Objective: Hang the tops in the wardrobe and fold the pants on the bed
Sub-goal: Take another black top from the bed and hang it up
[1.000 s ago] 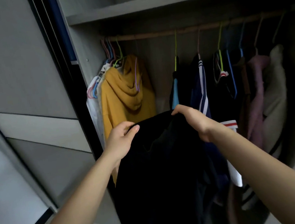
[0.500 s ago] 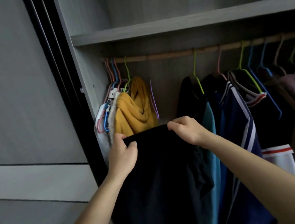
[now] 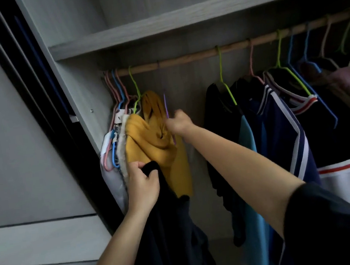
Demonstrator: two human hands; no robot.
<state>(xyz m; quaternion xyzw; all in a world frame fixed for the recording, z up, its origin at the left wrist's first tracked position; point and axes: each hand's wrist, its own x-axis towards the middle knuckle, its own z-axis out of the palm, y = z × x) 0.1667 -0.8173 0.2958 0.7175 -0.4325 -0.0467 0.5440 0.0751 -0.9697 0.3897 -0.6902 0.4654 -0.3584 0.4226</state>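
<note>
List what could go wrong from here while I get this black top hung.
1. The left hand grips the black top by one bunched edge. Most of it dangles, so it may slip.
2. The right hand is at the purple hanger, which lies against the yellow hoodie. Pulling it off the rod may snag the hoodie.

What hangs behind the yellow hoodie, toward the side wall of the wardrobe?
Pink hangers, a blue hanger and pale clothes are squeezed between the yellow hoodie and the wardrobe wall. The hoodie covers most of them, so their number and kind cannot be told.
</note>
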